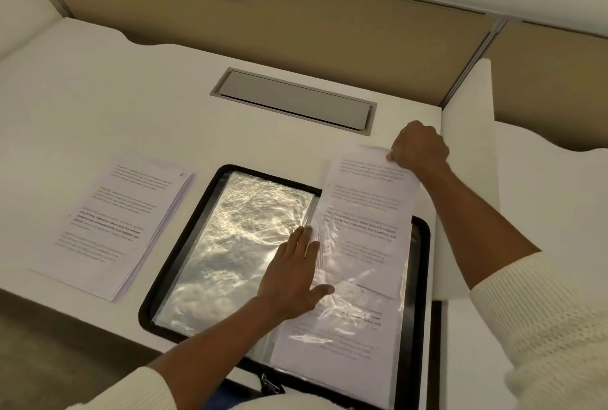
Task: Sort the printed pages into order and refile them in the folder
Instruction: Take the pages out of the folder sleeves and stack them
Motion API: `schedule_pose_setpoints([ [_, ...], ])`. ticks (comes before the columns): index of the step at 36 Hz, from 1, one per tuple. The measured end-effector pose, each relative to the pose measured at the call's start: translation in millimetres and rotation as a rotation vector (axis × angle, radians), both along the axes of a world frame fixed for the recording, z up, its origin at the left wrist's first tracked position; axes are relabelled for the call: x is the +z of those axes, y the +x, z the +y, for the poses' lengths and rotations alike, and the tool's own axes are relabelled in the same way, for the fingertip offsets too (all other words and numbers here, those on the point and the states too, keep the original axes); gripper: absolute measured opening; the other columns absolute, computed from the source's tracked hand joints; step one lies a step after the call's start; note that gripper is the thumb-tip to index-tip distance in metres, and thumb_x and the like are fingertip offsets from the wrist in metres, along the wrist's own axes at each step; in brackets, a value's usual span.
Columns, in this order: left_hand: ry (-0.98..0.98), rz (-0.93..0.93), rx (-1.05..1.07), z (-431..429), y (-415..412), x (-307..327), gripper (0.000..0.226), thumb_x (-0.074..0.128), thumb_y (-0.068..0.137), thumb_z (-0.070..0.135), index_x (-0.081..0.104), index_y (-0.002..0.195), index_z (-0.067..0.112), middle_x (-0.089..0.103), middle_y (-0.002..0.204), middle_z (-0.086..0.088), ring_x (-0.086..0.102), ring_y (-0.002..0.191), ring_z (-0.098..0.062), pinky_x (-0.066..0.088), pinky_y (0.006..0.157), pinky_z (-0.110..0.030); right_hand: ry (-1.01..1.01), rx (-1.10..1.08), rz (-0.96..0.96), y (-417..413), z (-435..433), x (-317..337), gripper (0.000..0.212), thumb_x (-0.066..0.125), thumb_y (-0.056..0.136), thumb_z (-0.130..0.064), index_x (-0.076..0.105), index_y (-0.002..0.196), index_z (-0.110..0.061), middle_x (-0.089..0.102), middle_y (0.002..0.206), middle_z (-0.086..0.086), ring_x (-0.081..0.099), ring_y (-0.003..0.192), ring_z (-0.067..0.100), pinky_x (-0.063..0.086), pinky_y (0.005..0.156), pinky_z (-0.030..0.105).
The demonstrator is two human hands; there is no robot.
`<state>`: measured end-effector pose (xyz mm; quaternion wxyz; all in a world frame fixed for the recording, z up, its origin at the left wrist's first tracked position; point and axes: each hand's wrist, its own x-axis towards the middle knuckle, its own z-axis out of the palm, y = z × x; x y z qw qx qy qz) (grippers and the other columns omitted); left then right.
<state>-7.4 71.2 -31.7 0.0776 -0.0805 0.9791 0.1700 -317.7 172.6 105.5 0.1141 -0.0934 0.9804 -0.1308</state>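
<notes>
white desk point(115, 97), folder point(422, 261), seemingly fabric partition point(296, 24)

A person's arms show in the lower half of the frame, both clad in a cream-white knitted jumper point(559, 363) whose sleeves end partway up the forearms, leaving the left hand point(292, 274) and right hand point(419, 146) bare. The right sleeve point(513, 311), at lower right, has a finely ribbed cuff and a looser, nubbly knit higher up, while the left sleeve point(141, 390), in the lower left corner, shows only its soft pale edge. A strip point(250, 406) of the same pale knit runs along the bottom edge near centre.
</notes>
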Motion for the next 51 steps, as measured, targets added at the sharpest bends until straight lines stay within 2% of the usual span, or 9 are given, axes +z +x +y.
schedule_pose_setpoints([
  [13, -0.003, 0.002, 0.003, 5, 3, 0, 0.097, 0.047, 0.098, 0.075, 0.02, 0.165, 0.011, -0.008, 0.176, -0.011, -0.015, 0.162, -0.026, 0.01, 0.132, -0.047, -0.326, -0.046, 0.364, -7, -2, 66, 0.009, 0.079, 0.09, -0.026, 0.073, 0.096, -0.025, 0.075, 0.104, 0.002, 0.07, 0.099, 0.027, 0.046, 0.077, 0.034],
  [21, 0.213, 0.221, 0.129, -16, 1, 14, 0.077, 0.063, 0.094, 0.067, 0.045, 0.15, 0.017, 0.019, 0.169, -0.002, 0.021, 0.157, -0.02, 0.053, 0.107, -0.047, -0.557, 0.05, 0.571, 31, 4, 105, 0.013, 0.077, 0.092, -0.033, 0.073, 0.1, -0.024, 0.076, 0.106, -0.01, 0.065, 0.088, 0.007, 0.033, 0.061, 0.009],
  [24, 0.278, 0.343, 0.254, -36, -7, 29, 0.073, 0.069, 0.092, 0.063, 0.048, 0.147, 0.02, 0.027, 0.166, 0.001, 0.033, 0.15, -0.018, 0.054, 0.102, -0.042, -0.629, 0.124, 0.596, 47, 5, 116, 0.016, 0.078, 0.089, -0.037, 0.074, 0.096, -0.023, 0.075, 0.099, -0.013, 0.066, 0.085, 0.005, 0.037, 0.063, 0.005],
  [27, 0.339, 0.468, 0.376, -59, -18, 50, 0.072, 0.073, 0.09, 0.062, 0.053, 0.143, 0.018, 0.042, 0.158, -0.003, 0.039, 0.144, -0.019, 0.047, 0.111, -0.04, -0.686, 0.21, 0.586, 63, 3, 124, 0.02, 0.077, 0.089, -0.04, 0.073, 0.092, -0.021, 0.075, 0.095, -0.011, 0.068, 0.083, 0.009, 0.049, 0.069, 0.017],
  [32, 0.555, 0.631, 0.538, -99, -27, 95, 0.076, 0.082, 0.083, 0.06, 0.05, 0.141, 0.022, 0.052, 0.145, 0.004, 0.052, 0.134, -0.019, 0.051, 0.109, -0.047, -0.763, 0.33, 0.467, 95, -13, 135, 0.018, 0.079, 0.087, -0.038, 0.074, 0.087, -0.021, 0.074, 0.088, -0.013, 0.069, 0.08, 0.01, 0.05, 0.068, 0.022],
  [37, 0.627, 0.598, 0.591, -134, -17, 133, 0.083, 0.091, 0.078, 0.049, 0.047, 0.145, 0.027, 0.051, 0.151, 0.011, 0.053, 0.131, -0.007, 0.049, 0.107, -0.031, -0.856, 0.418, 0.216, 123, -42, 142, 0.014, 0.084, 0.086, -0.029, 0.076, 0.083, -0.019, 0.078, 0.084, -0.009, 0.075, 0.076, 0.015, 0.058, 0.065, 0.032],
  [41, 0.684, 0.549, 0.57, -163, 8, 153, 0.05, 0.09, 0.082, 0.039, 0.069, 0.126, 0.027, 0.074, 0.121, 0.017, 0.068, 0.106, 0.006, 0.056, 0.086, -0.013, -0.923, 0.46, 0.046, 140, -73, 151, 0.019, 0.087, 0.085, -0.024, 0.077, 0.087, -0.008, 0.079, 0.082, -0.005, 0.075, 0.07, 0.012, 0.055, 0.06, 0.024],
  [48, 0.994, 0.515, 0.688, -216, 68, 160, 0.026, 0.084, 0.09, 0.026, 0.079, 0.113, 0.014, 0.082, 0.106, 0.001, 0.079, 0.098, -0.02, 0.063, 0.089, -0.043, -1.146, 0.301, -0.254, 155, -143, 125, 0.04, 0.094, 0.076, -0.021, 0.073, 0.108, -0.009, 0.077, 0.087, 0.002, 0.072, 0.08, 0.014, 0.056, 0.074, 0.028],
  [51, 0.99, 0.502, 0.778, -247, 90, 153, 0.022, 0.081, 0.092, 0.027, 0.078, 0.108, 0.012, 0.082, 0.1, -0.001, 0.079, 0.092, -0.023, 0.064, 0.085, -0.044, -1.139, 0.114, -0.424, 160, -175, 93, 0.064, 0.1, 0.063, -0.043, 0.071, 0.115, -0.019, 0.077, 0.104, 0.005, 0.071, 0.088, 0.018, 0.055, 0.076, 0.037],
])
